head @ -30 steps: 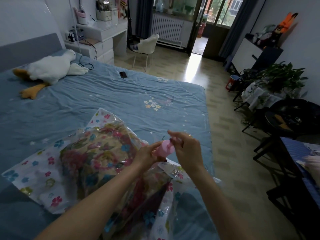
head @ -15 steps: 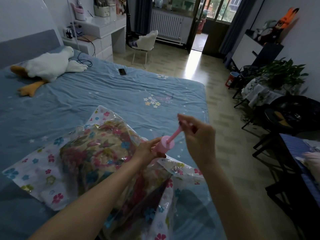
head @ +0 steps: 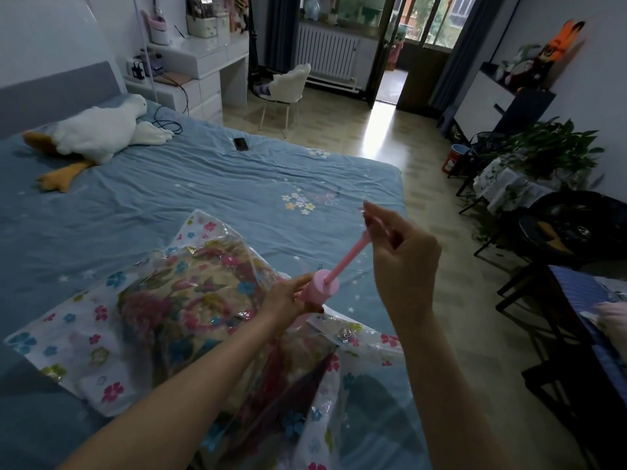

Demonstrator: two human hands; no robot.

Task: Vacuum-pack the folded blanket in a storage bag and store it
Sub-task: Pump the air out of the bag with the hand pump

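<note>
While two hands work one pink hand pump (head: 325,287), left hand (head: 291,299) grips its barrel, fingers curled round; right hand (head: 403,262) pinches the drawn-out plunger rod (head: 346,260). One floral storage bag (head: 101,337) lies near the bed (head: 210,195) edge, with bare floor to the right. Inside the bag: one folded blanket (head: 190,300). Far side of bed: one goose plush (head: 98,130), one phone (head: 241,144).

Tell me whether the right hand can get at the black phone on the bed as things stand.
Probably not right away: the right hand is pinching the pink pump's handle, and the phone lies far up the bed. Nothing blocks the way; it would need to let go and lean.
</note>
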